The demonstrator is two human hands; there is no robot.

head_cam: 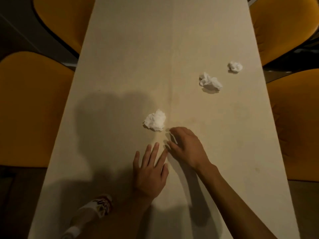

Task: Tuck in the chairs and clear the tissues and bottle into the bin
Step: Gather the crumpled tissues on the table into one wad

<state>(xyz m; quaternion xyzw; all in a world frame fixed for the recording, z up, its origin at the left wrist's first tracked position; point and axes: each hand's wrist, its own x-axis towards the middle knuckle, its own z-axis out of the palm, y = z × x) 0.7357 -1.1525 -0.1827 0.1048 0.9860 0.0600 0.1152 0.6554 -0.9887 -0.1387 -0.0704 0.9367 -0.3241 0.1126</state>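
Three crumpled white tissues lie on the long pale table (120, 83): one mid-table (155, 120), a second (210, 82) and a third (235, 66) toward the right edge. My right hand (186, 149) is curled just below the middle tissue, its fingers closed over a thin white tissue scrap (173, 138). My left hand (150, 171) rests flat beside it with fingers spread and holds nothing. A plastic bottle (93, 211) with a red-and-white label lies tilted at the table's near left corner. Yellow chairs stand on the left (25, 109) (65, 23) and right (296, 126) (284, 23).
Dark floor shows between the chairs on both sides. My head and arms cast shadows over the near half of the table. No bin is in view.
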